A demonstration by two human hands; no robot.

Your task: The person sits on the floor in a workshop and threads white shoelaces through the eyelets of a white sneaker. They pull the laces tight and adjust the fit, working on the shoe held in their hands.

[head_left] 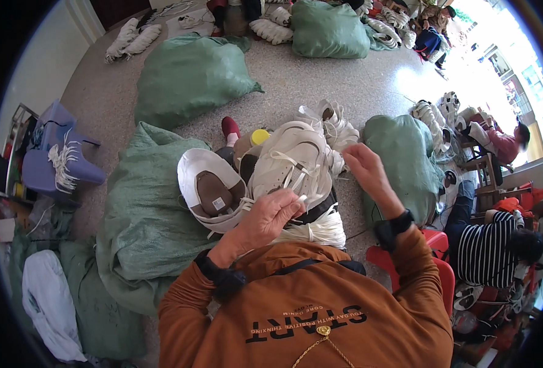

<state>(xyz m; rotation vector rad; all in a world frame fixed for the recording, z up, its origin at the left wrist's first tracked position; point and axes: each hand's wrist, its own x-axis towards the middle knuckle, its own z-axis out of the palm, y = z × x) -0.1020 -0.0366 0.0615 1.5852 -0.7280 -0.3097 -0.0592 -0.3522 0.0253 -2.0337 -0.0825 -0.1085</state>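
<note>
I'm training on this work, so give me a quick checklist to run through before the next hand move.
1. Left hand has a grip: ok, thumb and fingers pinched together, with a white lace end at the fingertips.
2. Right hand has a lace: cannot tell; it is raised beside the white shoes, apart from the left hand.
3. Laces show on the white shoe upper in front: ok.
4. Lacing complete on it: cannot tell; the hands and piled shoes hide parts.
5. Lace bundle close by: ok, just in front of the person's body.
</note>
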